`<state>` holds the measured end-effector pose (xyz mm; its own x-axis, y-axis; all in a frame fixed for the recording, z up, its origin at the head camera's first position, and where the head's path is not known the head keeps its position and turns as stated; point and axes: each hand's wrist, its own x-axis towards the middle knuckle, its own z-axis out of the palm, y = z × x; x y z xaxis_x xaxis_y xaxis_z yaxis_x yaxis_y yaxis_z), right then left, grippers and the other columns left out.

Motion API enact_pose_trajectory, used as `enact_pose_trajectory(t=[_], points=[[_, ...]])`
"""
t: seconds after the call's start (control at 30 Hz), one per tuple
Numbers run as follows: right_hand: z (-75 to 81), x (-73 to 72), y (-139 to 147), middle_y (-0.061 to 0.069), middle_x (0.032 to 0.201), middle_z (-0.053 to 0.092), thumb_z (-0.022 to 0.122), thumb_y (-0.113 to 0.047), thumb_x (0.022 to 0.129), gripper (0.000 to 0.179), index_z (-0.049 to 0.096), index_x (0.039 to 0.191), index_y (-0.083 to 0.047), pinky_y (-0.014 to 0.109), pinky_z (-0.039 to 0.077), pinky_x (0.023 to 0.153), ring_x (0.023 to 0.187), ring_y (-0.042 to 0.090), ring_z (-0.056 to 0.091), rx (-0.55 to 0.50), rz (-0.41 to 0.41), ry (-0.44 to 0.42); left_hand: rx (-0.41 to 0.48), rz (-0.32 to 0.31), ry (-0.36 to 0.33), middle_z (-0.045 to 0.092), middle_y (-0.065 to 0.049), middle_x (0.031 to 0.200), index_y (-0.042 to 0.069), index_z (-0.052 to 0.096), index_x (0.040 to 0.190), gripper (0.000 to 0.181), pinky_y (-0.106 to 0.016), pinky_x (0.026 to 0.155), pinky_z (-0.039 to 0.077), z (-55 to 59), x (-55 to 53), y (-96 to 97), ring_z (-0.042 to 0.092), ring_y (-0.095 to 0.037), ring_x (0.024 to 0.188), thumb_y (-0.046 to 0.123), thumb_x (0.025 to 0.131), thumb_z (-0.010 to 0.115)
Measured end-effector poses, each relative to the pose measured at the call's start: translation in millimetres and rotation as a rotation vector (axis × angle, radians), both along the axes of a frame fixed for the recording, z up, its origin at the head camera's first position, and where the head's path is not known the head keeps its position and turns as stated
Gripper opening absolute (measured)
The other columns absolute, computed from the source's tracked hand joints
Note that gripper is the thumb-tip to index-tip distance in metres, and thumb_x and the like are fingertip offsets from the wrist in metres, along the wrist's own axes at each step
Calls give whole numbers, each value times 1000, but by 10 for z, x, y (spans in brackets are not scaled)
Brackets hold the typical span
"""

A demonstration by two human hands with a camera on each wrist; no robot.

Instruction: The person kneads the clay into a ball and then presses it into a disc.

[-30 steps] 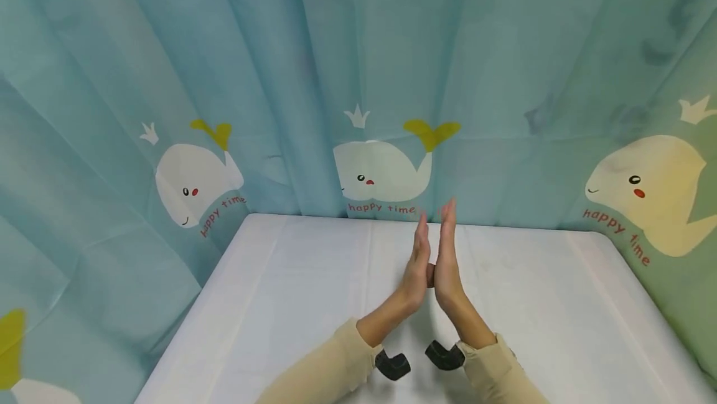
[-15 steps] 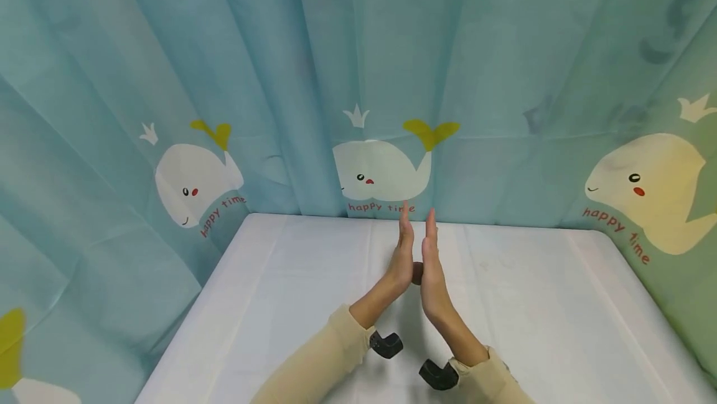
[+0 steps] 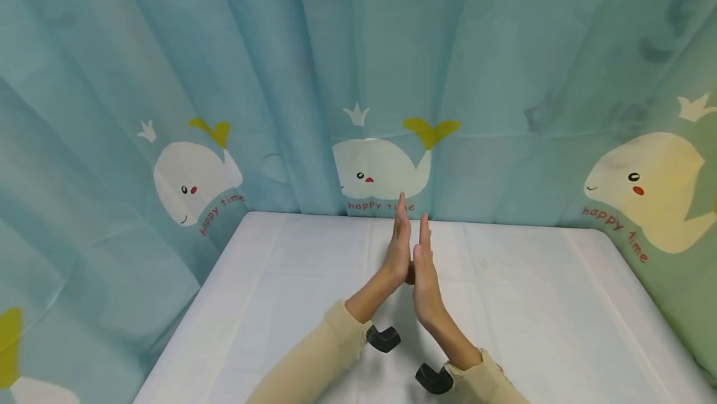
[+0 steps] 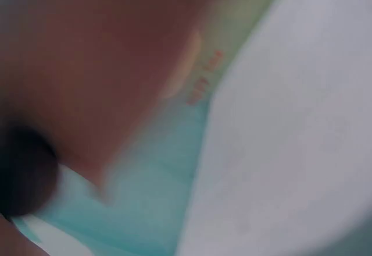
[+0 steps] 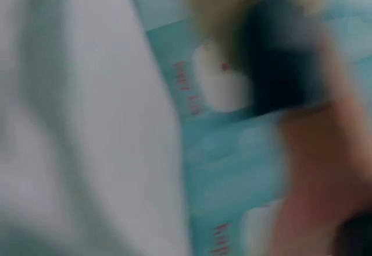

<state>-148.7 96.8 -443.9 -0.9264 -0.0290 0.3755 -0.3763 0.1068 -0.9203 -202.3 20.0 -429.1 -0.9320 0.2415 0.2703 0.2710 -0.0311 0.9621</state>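
Note:
Above the white table, my left hand [image 3: 396, 258] and right hand [image 3: 427, 282] face each other palm to palm in the head view, fingers straight and pointing away from me. Pressed between the palms is a small dark brown, rounded lump [image 3: 411, 273], mostly hidden by the hands. The left wrist view shows this lump [image 4: 26, 171] as a dark, blurred round shape beside a palm. At the lower right corner of the right wrist view, part of the dark lump [image 5: 356, 235] appears against a hand. Left fingertips reach farther forward than the right ones.
The white table [image 3: 526, 304] extends around the hands. Behind and beside it hangs a blue-green curtain [image 3: 504, 80] with whale prints. A black wrist camera [image 3: 383, 338] sits under the left cuff, another black camera [image 3: 434, 379] under the right.
Both hands have shifted left with the brown lump between them. My left hand has slid forward while the right has drawn back toward me, so the palms are more offset.

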Motion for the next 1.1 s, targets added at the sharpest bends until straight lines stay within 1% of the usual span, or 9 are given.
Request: enact_pose_trajectory(t=[0.13, 0.23, 0.33, 0.47, 0.6, 0.67, 0.8, 0.97, 1.1], points=[[199, -44, 44, -7, 172, -1, 17, -39, 111, 59, -3, 166, -31, 60, -7, 121, 157, 16, -5, -10, -31, 68, 25, -77, -58, -4, 1, 173, 24, -4, 167, 71, -58, 123, 2, -110, 68, 45, -2, -21, 158, 60, 107, 5], [224, -186, 156, -11, 171, -1, 15, -43, 111, 58, -6, 165, -37, 57, 1, 122, 156, 14, -2, -46, -30, 15, 89, -147, -127, 0, 0, 172, 30, -3, 166, 66, -55, 124, 3, -1, 212, 77, 3, -22, 158, 58, 107, 7], [143, -289, 219, -11, 171, -7, 12, -48, 111, 56, -9, 163, -43, 56, 4, 122, 155, 12, -5, -103, -5, -52, 129, -159, -143, 6, 0, 172, 34, 0, 166, 64, -52, 125, 6, 155, 281, 82, 9, -23, 157, 58, 108, 9], [-4, -246, 139, -6, 172, -9, 10, -43, 112, 56, -9, 164, -38, 58, 2, 122, 156, 14, -7, -113, 23, -71, 105, -126, -87, 3, 6, 172, 33, 0, 166, 62, -54, 124, 2, 195, 203, 53, 5, -19, 158, 54, 109, 9], [-6, -81, 29, -12, 170, -8, 12, -41, 112, 56, -9, 164, -35, 62, 4, 121, 156, 14, -8, -96, 45, -67, 8, -54, -68, -3, 8, 172, 30, -2, 166, 62, -60, 122, 1, 36, 63, 18, 0, -19, 157, 53, 110, 6], [59, -18, 3, -12, 170, -8, 13, -41, 111, 58, -7, 165, -33, 65, 1, 119, 156, 15, -10, -72, 56, -33, 10, -39, -107, -3, 5, 172, 29, -3, 167, 63, -62, 122, 0, -45, 32, 11, -1, -22, 158, 53, 110, 7], [179, -60, 64, -10, 171, -2, 14, -44, 111, 57, -4, 164, -38, 64, 0, 120, 156, 16, -6, -59, 34, -1, 94, -112, -190, -3, 4, 172, 32, -2, 166, 63, -58, 123, 2, -81, 132, 52, 2, -24, 158, 55, 109, 6], [161, -211, 219, -17, 169, 4, 10, -51, 111, 50, -4, 158, -56, 57, 5, 122, 155, 9, -1, -129, -9, -115, 169, -177, -216, 9, -2, 172, 37, 4, 166, 67, -54, 124, 8, 74, 313, 106, 11, -30, 157, 65, 105, 10], [140, -151, 156, -14, 170, -3, 11, -48, 111, 55, -6, 163, -45, 63, 4, 121, 155, 12, -6, -94, 20, -79, 163, -149, -212, 5, -3, 172, 33, 1, 167, 68, -57, 124, 4, 93, 195, 86, 8, -32, 157, 63, 106, 12]])
